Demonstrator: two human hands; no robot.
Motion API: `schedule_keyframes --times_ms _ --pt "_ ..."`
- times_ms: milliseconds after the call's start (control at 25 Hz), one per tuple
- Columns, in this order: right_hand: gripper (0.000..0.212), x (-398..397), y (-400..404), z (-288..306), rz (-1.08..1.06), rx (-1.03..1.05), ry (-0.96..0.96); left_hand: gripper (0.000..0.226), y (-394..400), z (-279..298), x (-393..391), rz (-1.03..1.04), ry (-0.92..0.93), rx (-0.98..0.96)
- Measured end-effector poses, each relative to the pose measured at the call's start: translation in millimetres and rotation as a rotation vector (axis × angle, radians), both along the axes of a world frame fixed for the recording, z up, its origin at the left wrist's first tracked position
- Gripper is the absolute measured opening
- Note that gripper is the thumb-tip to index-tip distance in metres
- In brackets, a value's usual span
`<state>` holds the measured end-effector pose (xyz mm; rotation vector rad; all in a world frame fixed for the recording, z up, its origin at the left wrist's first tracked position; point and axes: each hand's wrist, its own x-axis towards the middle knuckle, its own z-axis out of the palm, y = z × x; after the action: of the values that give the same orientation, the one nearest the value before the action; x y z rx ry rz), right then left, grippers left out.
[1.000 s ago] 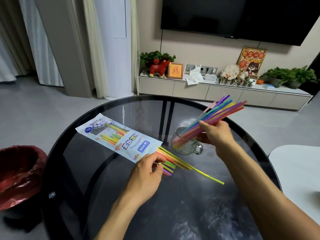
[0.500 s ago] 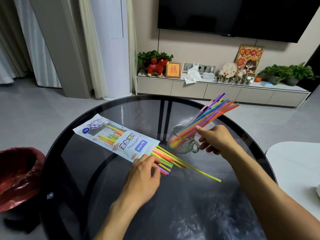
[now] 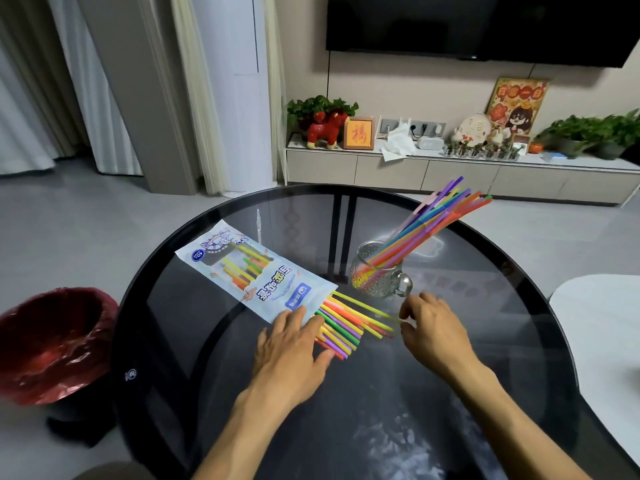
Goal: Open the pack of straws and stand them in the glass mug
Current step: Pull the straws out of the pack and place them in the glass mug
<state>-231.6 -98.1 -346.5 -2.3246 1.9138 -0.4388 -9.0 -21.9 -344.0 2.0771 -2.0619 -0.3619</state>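
A bundle of coloured straws is stood in the glass mug, leaning to the right so that the upper ends fan out beyond the rim. The mug is placed on the round dark glass counter, its handle turned toward the viewer. To its left, the straw pack is laid flat on the counter, open at the near end; some straws are seen inside it through the clear window. A second group of loose straws is spread from the pack's open end across the counter, between the two hands.

The left hand is laid flat, fingers straight and spread, its fingertips pressed on the pack's open end and on the nearest loose straws. The right hand is held just in front of the mug; its grip is curled, thumb and forefinger pinched at the far tip of a long yellow straw from the loose group.

A red-lined waste bin is seen on the floor to the left of the counter. A low cabinet with plants and ornaments is set along the far wall, below a wall-mounted screen.
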Motion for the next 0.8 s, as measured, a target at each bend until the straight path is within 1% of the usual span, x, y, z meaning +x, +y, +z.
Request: schedule_keyframes --times_ms 40,80,120,160,200,240,360,440,600,720,800 --pt "0.015 2 1 -1 0.028 -0.02 -0.071 0.051 3 2 -1 -0.013 -0.001 -0.016" --pt "0.021 7 4 -1 0.039 -0.014 -0.089 0.05 5 4 -1 -0.024 0.002 -0.03" --pt "0.03 13 6 -4 0.045 0.008 -0.053 0.053 7 4 -3 -0.03 0.01 -0.038" --pt "0.038 21 10 -8 0.046 0.028 0.028 0.058 9 4 -4 -0.032 0.02 -0.038" --pt "0.042 29 12 -12 0.058 0.036 0.113 0.064 9 4 -4 -0.032 0.026 -0.032" --pt "0.041 36 14 -14 0.076 0.034 0.152 0.069 10 4 -4 -0.03 0.025 -0.021" --pt "0.029 45 13 -14 0.137 0.031 0.074 0.074 9 3 -7 -0.023 -0.001 0.01" --pt "0.025 46 13 -15 0.149 0.032 0.066 0.072 8 2 -7 -0.022 -0.023 0.01" --pt "0.017 54 17 -7 0.128 0.015 0.172 0.067 7 0 -8 -0.018 -0.034 0.013" --pt "0.02 54 19 -4 0.127 -0.003 0.272 0.066 8 -1 -8 -0.015 -0.033 0.02" --pt "0.019 49 19 -3 0.133 0.014 0.266 0.066 8 -1 -8 -0.011 -0.034 0.012"
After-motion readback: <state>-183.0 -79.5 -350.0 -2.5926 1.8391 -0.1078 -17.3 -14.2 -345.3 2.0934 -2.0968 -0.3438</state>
